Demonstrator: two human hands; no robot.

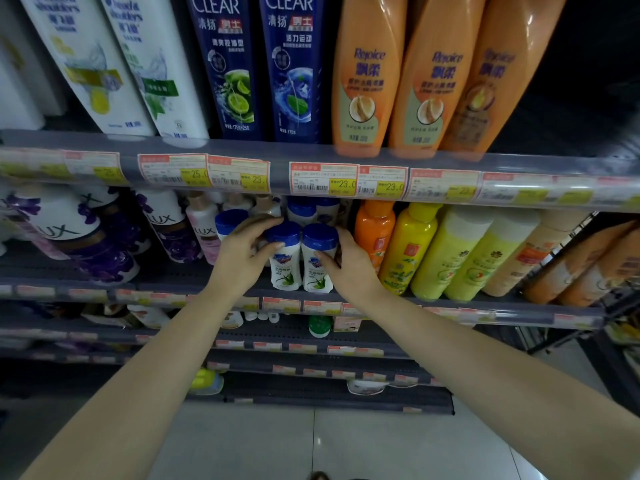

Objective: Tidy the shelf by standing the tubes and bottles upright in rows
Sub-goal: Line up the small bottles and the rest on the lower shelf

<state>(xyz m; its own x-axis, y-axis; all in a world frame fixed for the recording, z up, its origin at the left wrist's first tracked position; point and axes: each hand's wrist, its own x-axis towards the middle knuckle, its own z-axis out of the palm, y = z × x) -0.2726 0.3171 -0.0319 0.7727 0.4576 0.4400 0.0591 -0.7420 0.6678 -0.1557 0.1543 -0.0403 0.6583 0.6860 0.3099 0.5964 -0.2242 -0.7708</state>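
Observation:
Two small white bottles with blue caps stand upright side by side at the front of the middle shelf [173, 271]. My left hand [242, 251] grips the left bottle [284, 268], thumb on its front and fingers behind its cap. My right hand [349, 265] grips the right bottle [317, 271] from its right side. More blue-capped bottles [303, 209] stand behind them, and another one [230, 220] sits to the left behind my left hand.
White and purple Lux bottles [166, 223] stand to the left, orange [375, 233] and yellow bottles [412, 247] close on the right. The upper shelf holds large shampoo bottles [221, 64]. Price tags [323, 180] line the shelf edges. Lower shelves hold a few items.

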